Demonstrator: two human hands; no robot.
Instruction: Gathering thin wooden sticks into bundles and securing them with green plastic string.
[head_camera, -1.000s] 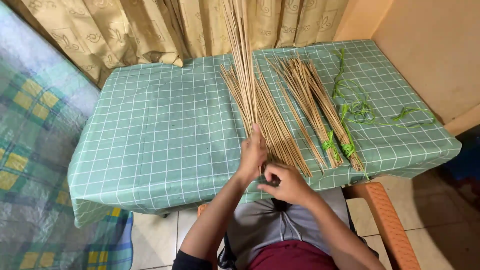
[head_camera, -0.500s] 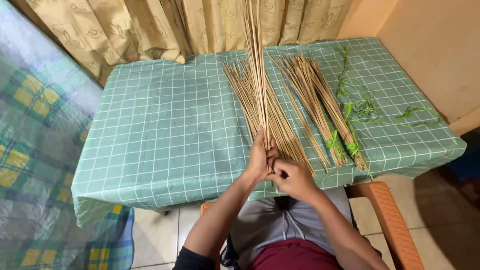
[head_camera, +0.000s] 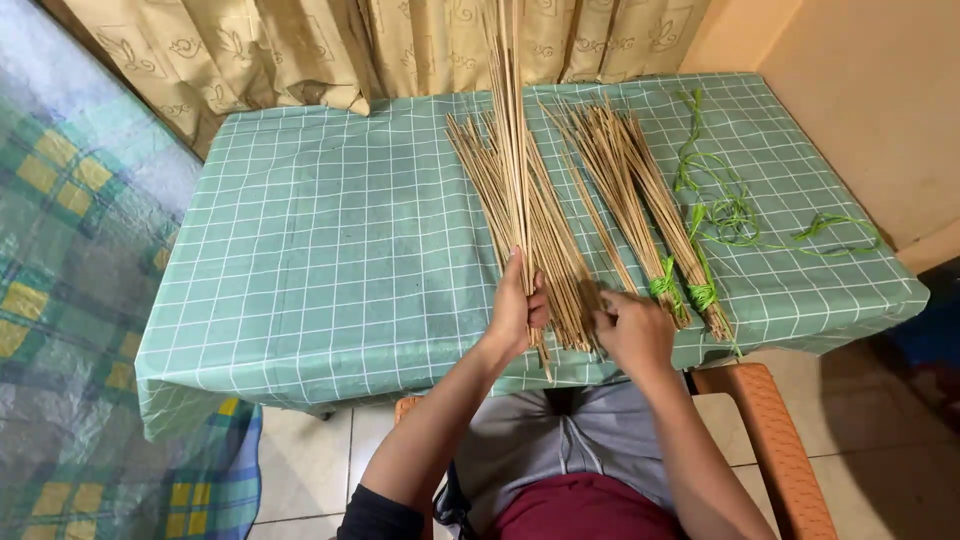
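My left hand (head_camera: 518, 305) grips a thin bunch of long pale sticks (head_camera: 510, 120), raised so it points away toward the curtain. Under it a loose pile of the same sticks (head_camera: 480, 170) fans out on the green checked tablecloth (head_camera: 330, 250). My right hand (head_camera: 630, 330) rests at the near end of that pile, fingers curled on the stick ends; whether it pinches any I cannot tell. To the right lie two stick bundles (head_camera: 625, 175) tied with green string (head_camera: 665, 287) near their lower ends.
Loose green strings (head_camera: 730, 205) lie tangled at the table's right side. A beige curtain (head_camera: 400, 45) hangs behind the table. A checked plastic cover (head_camera: 60, 250) is on the left. An orange chair arm (head_camera: 765, 430) is at my right, over a tiled floor.
My left hand has lifted its bunch of sticks more upright and shifted slightly right. My right hand has moved from beside the left hand out to the ends of the loose pile.
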